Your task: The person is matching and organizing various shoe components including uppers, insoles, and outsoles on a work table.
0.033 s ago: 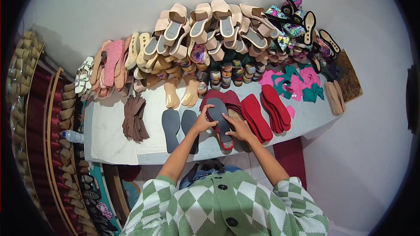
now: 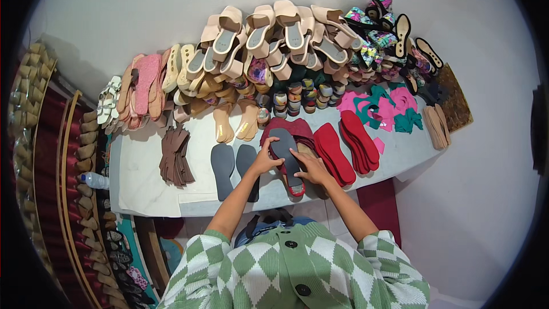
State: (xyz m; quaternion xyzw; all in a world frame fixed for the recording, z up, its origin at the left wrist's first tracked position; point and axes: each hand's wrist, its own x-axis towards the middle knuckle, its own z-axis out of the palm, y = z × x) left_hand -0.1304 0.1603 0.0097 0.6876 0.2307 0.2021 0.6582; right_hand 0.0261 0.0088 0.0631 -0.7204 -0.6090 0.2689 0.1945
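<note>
Over the table's front half, both my hands hold a dark grey shoe sole (image 2: 283,144) with its flat face up. My left hand (image 2: 265,159) grips its left edge, thumb and fingers bent round it. My right hand (image 2: 311,168) presses along the right edge, its thumb near the middle. Under the sole, a red piece (image 2: 297,190) shows at the lower end, mostly hidden. Maroon straps or uppers (image 2: 302,130) lie just behind. Two more grey soles (image 2: 222,171) rest left of my hands, one partly covered by my left forearm. Red soles (image 2: 333,161) lie in two stacks to the right.
Heeled beige sandals (image 2: 294,28) are piled along the back of the table (image 2: 143,163). Brown strips (image 2: 175,157) lie at left, tan insoles (image 2: 223,123) behind. Pink and green scraps (image 2: 384,109) cover the far right. A shelf of shoes (image 2: 86,177) stands on the left.
</note>
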